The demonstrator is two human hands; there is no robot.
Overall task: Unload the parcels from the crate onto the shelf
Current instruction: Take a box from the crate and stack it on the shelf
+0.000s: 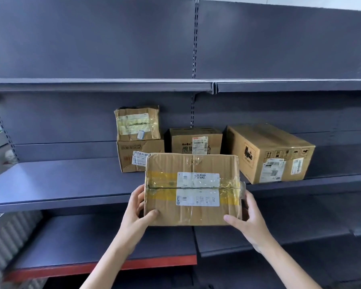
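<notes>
I am holding the taped parcel (193,189) at the shelf (61,184) edge, my left hand (137,211) and right hand (248,215) gripping its sides, thumbs curled over the front, before four shelved boxes (269,153).

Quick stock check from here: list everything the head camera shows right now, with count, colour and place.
held parcel: 1, brown with yellow tape and white labels, in front of the middle shelf
stacked parcels: 2, brown, middle shelf, left of the group, smaller one on top
middle parcel: 1, brown, behind the held one
large parcel: 1, brown, middle shelf, right
shelving: several tiers, dark grey; the lowest left tier has a red edge
left hand: grips the held parcel's left end
right hand: grips its right end
</notes>
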